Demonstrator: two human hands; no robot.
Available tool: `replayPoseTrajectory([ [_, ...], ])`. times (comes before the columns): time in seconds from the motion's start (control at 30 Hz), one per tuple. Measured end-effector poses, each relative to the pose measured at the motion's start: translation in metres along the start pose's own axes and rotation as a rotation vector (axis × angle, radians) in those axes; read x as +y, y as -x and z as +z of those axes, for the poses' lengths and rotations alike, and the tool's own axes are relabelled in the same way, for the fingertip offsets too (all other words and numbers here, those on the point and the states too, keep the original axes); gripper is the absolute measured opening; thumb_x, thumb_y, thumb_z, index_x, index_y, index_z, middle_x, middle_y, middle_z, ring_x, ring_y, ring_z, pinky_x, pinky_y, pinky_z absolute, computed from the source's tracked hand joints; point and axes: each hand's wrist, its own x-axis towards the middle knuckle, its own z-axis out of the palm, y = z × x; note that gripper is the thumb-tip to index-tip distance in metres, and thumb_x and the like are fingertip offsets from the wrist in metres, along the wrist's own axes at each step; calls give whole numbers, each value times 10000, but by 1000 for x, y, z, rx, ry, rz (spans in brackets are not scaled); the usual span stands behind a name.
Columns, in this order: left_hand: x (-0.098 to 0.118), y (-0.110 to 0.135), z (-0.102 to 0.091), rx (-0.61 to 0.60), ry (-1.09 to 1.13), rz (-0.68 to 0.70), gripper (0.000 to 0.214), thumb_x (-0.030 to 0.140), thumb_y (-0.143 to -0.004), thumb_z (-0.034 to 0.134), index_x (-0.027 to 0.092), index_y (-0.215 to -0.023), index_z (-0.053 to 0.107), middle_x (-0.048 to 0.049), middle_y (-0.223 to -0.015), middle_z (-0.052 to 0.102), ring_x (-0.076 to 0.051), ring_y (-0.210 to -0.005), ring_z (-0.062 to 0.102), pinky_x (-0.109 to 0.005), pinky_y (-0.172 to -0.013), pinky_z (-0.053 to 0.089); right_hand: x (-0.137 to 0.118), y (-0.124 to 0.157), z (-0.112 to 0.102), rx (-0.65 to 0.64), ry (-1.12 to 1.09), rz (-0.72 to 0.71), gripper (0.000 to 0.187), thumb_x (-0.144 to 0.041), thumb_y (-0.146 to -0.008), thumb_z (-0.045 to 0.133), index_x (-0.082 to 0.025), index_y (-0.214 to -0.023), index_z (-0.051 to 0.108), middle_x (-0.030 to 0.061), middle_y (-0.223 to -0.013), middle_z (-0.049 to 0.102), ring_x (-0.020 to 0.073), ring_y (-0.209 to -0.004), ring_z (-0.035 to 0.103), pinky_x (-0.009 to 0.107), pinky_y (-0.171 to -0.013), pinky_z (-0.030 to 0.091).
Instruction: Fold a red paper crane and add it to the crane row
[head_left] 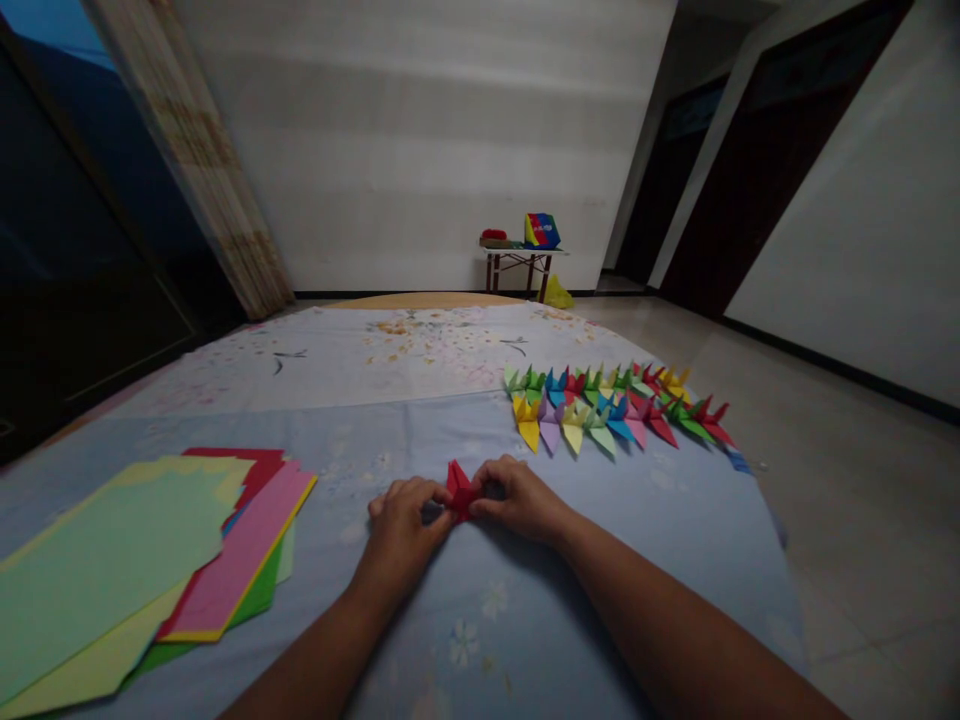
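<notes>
A red folded paper piece (460,492), creased and pointed, is over the middle of the bench (420,299), its left side pinched by the left hand (405,512), its right by the right hand (519,497). A soft, pale-blue flowered cloth (450,610) covers the near part. To the right stand two rows of sharp-tipped paper cranes (619,420); to the left, flat coloured sheets (105,550) overlap. Beyond are a smooth wall (435,140), a patterned curtain (196,150), a dark door (772,150) and a pale tiled floor (855,520).
</notes>
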Motion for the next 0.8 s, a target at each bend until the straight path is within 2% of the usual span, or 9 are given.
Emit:
replayPoseTrajectory([
  [0.17,-2,0,-1,-21,-2,58,62,267,-727,603,246,-768,644,10,-843,670,-220,-883,554,-380,-829,304,4,1,-2,-44,77,-94,118,-178,-688,699,-224,-793,669,-12,-776,652,172,-855,518,314,-817,290],
  [0.47,-4,1,-6,-68,-89,181,99,266,-750,617,299,-814,684,22,-855,661,-204,-896,538,-377,-812,270,7,1,-8,-112,192,-159,87,-224,-761,650,-246,-835,688,16,-827,652,179,-885,507,309,-803,304],
  [0.63,-4,3,-7,-74,-207,278,162,207,-757,595,284,-871,681,-8,-903,641,-206,-922,513,-393,-839,255,7,2,-10,-141,203,-148,131,-254,-778,624,-250,-893,686,32,-873,632,181,-894,499,322,-815,308],
  [0.8,1,6,-8,-89,-284,348,215,147,-751,566,265,-895,675,-33,-955,627,-220,-967,482,-418,-878,239,5,4,-13,-158,217,-172,233,-150,-754,571,-256,-926,687,26,-862,614,176,-895,492,325,-829,312],
])
